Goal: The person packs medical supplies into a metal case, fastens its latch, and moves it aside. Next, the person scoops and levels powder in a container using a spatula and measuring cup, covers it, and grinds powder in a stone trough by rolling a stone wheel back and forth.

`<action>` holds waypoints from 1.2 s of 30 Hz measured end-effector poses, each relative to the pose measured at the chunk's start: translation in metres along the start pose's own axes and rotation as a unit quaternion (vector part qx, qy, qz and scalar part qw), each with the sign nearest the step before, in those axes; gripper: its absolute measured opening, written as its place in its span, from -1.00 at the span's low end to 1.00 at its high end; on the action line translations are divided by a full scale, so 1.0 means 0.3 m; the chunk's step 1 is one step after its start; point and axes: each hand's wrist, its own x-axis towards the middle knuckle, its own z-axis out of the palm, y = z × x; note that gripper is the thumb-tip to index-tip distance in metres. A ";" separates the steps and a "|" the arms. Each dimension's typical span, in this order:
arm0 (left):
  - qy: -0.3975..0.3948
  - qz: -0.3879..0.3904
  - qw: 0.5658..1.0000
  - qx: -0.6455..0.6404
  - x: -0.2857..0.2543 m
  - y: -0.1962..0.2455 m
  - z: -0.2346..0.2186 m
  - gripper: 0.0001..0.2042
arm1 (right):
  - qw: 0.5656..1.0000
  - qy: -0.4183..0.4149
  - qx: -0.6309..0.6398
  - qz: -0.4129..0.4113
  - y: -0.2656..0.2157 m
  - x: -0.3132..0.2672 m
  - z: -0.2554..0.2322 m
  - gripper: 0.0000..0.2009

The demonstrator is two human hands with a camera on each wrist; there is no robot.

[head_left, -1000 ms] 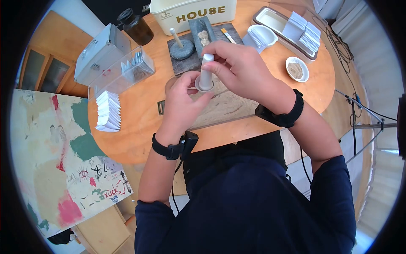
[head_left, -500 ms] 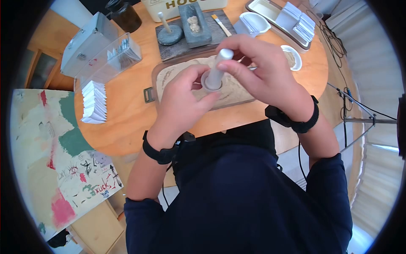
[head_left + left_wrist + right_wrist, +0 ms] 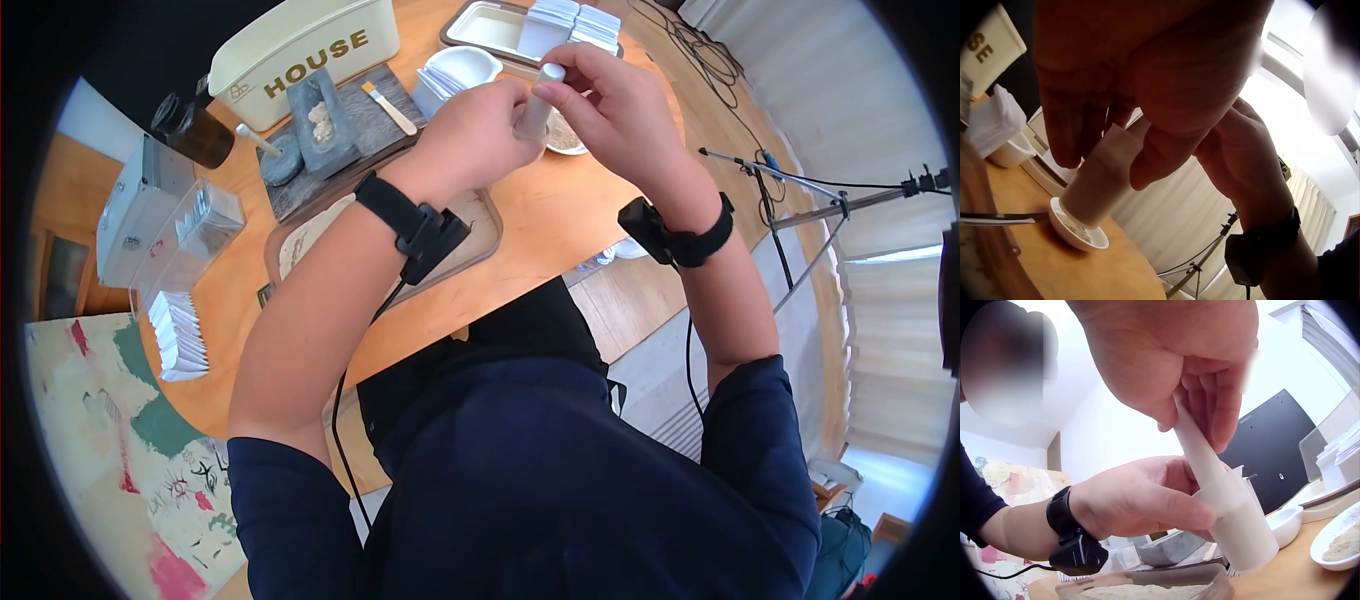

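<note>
My left hand [image 3: 475, 135] holds a small translucent cup [image 3: 1244, 531] by its side, the cup tilted. With its fingertips my right hand [image 3: 625, 110] pinches the upper end of a white rod [image 3: 1197, 444], which looks like a pestle. The rod's lower part stands inside the cup. Behind the cup in the head view is a white bowl [image 3: 1335, 550] of pale brown powder, partly hidden by the hands. The left wrist view shows the cup's base overlapping this bowl.
A tray of pale powder [image 3: 485, 240] lies under my left forearm. On a dark board sit a stone trough [image 3: 325, 130] with lumps and a brush [image 3: 390, 110]. A cream bin [image 3: 310, 60], brown jar [image 3: 195, 130] and white bowl with folded papers [image 3: 480, 65] stand at the back.
Both hands have moved right with the cup and rod, from over the powder tray to near the powder bowl. The head view has turned to the right. Both holds stay the same.
</note>
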 end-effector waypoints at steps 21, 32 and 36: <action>-0.045 -0.063 0.996 0.044 0.040 -0.089 0.061 -0.58 | 0.994 -0.044 0.070 0.073 0.120 -0.030 0.137 -0.74; 0.270 0.030 0.962 0.011 -0.506 -0.085 -0.178 -0.69 | 0.978 -0.011 0.135 0.159 0.125 -0.088 0.182 -0.76; 0.383 -0.085 0.920 0.010 -0.879 -0.248 -0.159 -0.74 | 0.985 0.028 0.134 0.106 0.125 -0.092 0.202 -0.78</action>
